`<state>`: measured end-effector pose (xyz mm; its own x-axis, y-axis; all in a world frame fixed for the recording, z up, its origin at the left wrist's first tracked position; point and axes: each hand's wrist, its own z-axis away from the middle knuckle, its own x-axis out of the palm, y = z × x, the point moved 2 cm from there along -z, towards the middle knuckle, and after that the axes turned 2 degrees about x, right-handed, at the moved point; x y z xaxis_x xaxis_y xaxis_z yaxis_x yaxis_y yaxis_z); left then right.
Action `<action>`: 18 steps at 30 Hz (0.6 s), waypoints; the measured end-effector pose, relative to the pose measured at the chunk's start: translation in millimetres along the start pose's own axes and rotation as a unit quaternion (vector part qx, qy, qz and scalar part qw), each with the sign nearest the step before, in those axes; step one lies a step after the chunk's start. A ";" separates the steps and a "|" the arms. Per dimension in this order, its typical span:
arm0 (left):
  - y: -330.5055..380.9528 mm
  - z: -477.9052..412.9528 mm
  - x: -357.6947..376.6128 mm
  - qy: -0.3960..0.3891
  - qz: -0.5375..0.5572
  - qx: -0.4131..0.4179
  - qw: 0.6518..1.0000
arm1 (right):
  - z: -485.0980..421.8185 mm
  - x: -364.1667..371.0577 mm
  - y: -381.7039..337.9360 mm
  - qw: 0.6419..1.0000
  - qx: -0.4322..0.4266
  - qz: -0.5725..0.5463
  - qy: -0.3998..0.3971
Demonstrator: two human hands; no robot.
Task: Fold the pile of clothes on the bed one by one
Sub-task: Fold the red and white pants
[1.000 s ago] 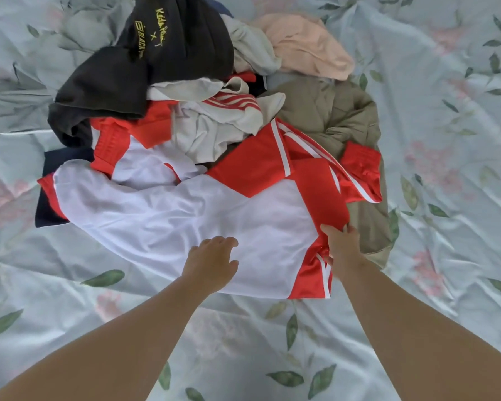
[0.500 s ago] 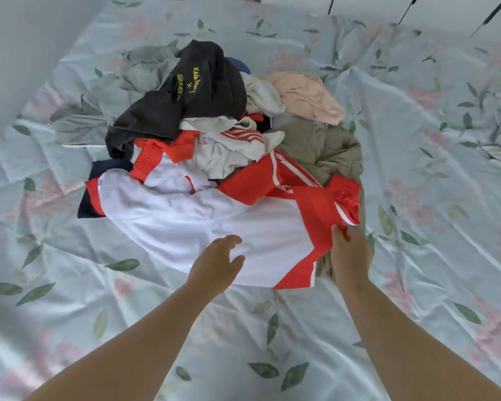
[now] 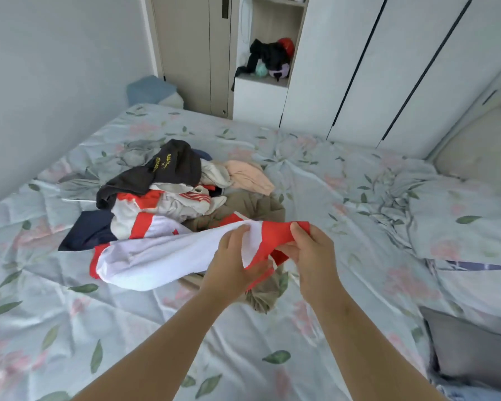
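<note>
Left grip and right grip are pinching the red-and-white jersey close together; sliding them apart and lifting it clear of the clothes pile is looking best.

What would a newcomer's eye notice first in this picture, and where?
The red and white sports shirt stands out at the centre, lifted at one end: the left hand grips its white cloth, the right hand its red edge. Behind it, a black garment with yellow lettering tops the clothes pile on the pale floral bedsheet.
</note>
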<state>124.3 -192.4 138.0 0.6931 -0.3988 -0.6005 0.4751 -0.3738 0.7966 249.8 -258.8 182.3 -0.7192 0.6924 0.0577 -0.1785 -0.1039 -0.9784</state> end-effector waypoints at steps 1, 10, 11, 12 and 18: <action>14.6 1.9 1.4 0.016 -0.003 0.013 1.000 | 6.8 -7.5 -13.2 1.000 -0.007 -0.007 -0.005; 101.0 4.4 -15.0 -0.005 0.423 -0.117 0.899 | 35.9 -73.4 -88.5 0.992 -0.128 0.006 0.021; 105.4 5.0 -20.1 0.000 0.458 -0.136 0.879 | 36.1 -83.4 -88.8 0.991 -0.130 0.016 0.036; 109.2 5.0 -25.0 0.003 0.478 -0.146 0.866 | 37.1 -91.6 -86.9 0.992 -0.119 0.032 0.040; 136.2 8.9 -47.1 0.003 0.519 -0.191 0.833 | 63.3 -79.1 -61.0 0.968 -0.049 0.085 -0.229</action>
<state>151.5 -232.0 274.1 0.8401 -0.3358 0.4260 -0.2459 0.4644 0.8508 275.0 -352.4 250.0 -0.9593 0.2786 -0.0466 0.0175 -0.1060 -0.9942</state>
